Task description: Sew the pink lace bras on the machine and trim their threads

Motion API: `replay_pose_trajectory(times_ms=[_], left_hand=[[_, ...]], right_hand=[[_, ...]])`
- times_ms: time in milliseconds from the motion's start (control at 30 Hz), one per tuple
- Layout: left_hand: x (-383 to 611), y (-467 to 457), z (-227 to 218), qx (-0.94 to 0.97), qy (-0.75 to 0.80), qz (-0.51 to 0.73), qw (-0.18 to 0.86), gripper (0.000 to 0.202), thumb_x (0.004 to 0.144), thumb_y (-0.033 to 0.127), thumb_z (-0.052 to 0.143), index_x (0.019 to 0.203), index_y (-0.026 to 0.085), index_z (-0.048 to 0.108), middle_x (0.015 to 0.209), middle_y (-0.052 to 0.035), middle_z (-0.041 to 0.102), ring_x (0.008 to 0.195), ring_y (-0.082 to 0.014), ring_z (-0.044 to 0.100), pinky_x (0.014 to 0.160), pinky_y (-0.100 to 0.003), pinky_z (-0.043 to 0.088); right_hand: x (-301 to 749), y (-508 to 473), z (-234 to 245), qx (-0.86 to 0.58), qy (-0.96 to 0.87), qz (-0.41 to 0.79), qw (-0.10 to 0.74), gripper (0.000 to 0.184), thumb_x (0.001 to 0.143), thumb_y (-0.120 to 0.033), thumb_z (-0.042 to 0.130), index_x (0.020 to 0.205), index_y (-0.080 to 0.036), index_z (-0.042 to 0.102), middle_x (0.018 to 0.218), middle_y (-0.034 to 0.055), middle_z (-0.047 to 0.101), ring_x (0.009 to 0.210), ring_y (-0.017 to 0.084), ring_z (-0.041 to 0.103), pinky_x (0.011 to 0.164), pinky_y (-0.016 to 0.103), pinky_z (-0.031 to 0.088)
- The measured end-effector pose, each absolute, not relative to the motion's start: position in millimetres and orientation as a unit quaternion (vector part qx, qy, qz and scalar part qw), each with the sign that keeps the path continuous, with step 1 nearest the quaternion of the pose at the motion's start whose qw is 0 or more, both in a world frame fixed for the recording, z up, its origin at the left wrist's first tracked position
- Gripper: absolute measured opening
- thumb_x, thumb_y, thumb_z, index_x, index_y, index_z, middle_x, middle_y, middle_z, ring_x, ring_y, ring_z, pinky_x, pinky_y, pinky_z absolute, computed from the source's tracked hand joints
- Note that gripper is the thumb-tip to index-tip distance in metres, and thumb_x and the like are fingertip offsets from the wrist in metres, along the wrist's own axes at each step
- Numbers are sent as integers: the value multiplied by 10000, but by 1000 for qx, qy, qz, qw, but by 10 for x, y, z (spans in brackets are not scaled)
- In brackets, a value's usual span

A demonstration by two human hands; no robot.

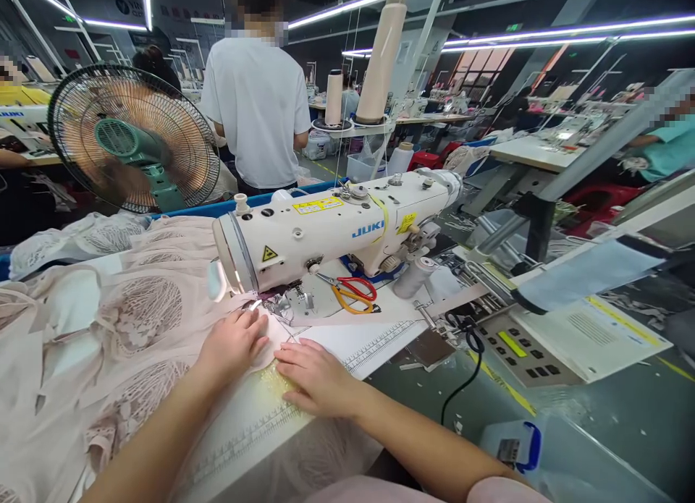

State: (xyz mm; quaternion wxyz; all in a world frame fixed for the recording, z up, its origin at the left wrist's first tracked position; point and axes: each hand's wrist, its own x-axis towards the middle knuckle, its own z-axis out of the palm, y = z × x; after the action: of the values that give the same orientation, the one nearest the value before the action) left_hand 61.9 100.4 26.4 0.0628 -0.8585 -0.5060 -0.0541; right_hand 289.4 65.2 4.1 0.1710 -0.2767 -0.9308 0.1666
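A white sewing machine (331,231) stands on the table, with its needle area lit at the left end. A pale pink fabric piece (265,352) lies beside the needle, part of it hidden by my fingers. My left hand (233,344) presses on this piece with bent fingers held together, close to the presser foot. To its right, my right hand (318,378) lies flat, fingers stretched out over the fabric's edge and thumb apart. Yellowish lace (275,387) shows between and below the hands. Scissors (352,293) with red and orange handles lie behind my right hand.
Pale pink lace bra pieces (144,307) are heaped on the left. Ruler tape (374,352) runs along the table. A grey thread cone (413,277) stands by the machine. A control box (521,351), a fan (130,137) and a person in a white shirt (258,101) are around.
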Motion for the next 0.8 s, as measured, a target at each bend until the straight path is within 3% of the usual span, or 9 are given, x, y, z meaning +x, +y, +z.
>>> replay_pose_trajectory(times_ms=[433, 800], left_hand=[[629, 957, 253, -850, -521, -40, 72, 373, 891, 377, 480, 1201, 201, 590, 1204, -143, 605, 1031, -314, 560, 792, -441, 486], [602, 989, 254, -857, -510, -36, 66, 387, 888, 379, 503, 1225, 204, 578, 1224, -133, 602, 1060, -311, 563, 822, -463, 493]], right_hand=[[2900, 649, -9, -278, -926, 178, 185, 401, 868, -393, 558, 1214, -193, 530, 1355, 80, 526, 1320, 215, 386, 1118, 399, 230], [2897, 651, 8, -278, -927, 174, 182, 400, 859, -386, 570, 1207, -193, 527, 1349, 78, 527, 1317, 210, 391, 1114, 391, 251]])
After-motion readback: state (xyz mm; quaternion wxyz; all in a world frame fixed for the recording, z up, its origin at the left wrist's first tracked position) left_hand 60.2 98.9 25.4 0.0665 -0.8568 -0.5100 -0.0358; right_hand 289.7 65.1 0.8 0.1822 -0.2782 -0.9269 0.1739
